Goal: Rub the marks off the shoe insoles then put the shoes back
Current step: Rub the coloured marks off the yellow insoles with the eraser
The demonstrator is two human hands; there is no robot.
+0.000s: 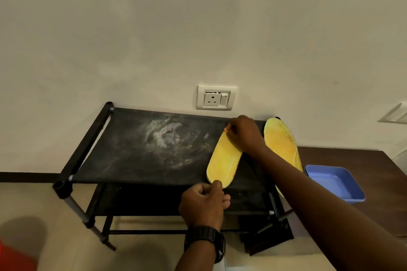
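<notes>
Two yellow insoles lie on the dusty fabric top of a black shoe rack (pixel 132 160), toward its 3 o'clock end. The nearer insole (pixel 224 160) slants from heel at 7 o'clock to toe at 1 o'clock. The second insole (pixel 282 138) lies just beside it at 3 o'clock, partly hidden by the right forearm. The right hand (pixel 244 134) reaches in from 5 o'clock, knuckles up, fingers bunched, pinching a small orange piece (pixel 225 130) against the toe end. The left hand (pixel 202 204), a black watch (pixel 207 235) on its wrist, has its fingers curled and its thumb laid on the heel, holding it at the shelf's front edge. A blue tray (pixel 352 198) sits on a brown table (pixel 363 160) at 3 o'clock.
</notes>
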